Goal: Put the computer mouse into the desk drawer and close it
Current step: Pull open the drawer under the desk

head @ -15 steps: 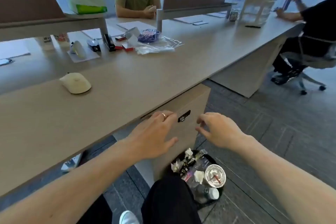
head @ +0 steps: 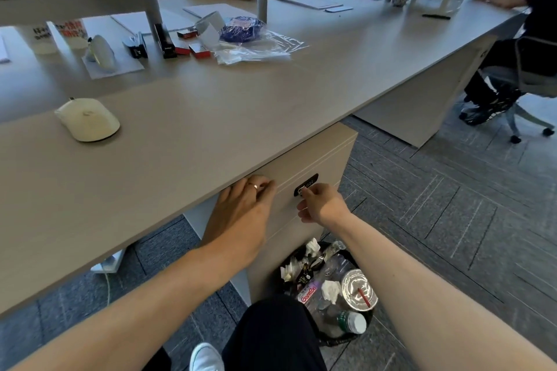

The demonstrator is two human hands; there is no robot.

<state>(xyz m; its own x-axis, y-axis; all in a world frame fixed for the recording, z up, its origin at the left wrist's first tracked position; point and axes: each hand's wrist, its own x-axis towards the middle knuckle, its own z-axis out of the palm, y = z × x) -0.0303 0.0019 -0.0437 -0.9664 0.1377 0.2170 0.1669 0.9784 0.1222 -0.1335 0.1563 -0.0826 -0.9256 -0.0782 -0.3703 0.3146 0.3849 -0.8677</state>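
Observation:
A cream computer mouse (head: 87, 119) lies on the beige desk top (head: 211, 117) at the left, untouched. Under the desk edge the drawer unit (head: 319, 159) is closed, with a black combination lock (head: 306, 184) on its top drawer front. My left hand (head: 244, 208) rests against the top edge of that drawer front, fingers curled under the desk lip, a ring on one finger. My right hand (head: 319, 203) pinches the lock with thumb and fingertips.
A full black waste bin (head: 331, 289) stands on the floor right below the drawers, by my knee. Staplers, small boxes and plastic bags (head: 253, 45) lie further back on the desk. Two people sit at the far side and right end; an office chair (head: 524, 81) is at right.
Both hands moved forward to the drawer front: the left now touches its top edge, the right has closed its fingertips on the lock. The view has moved closer.

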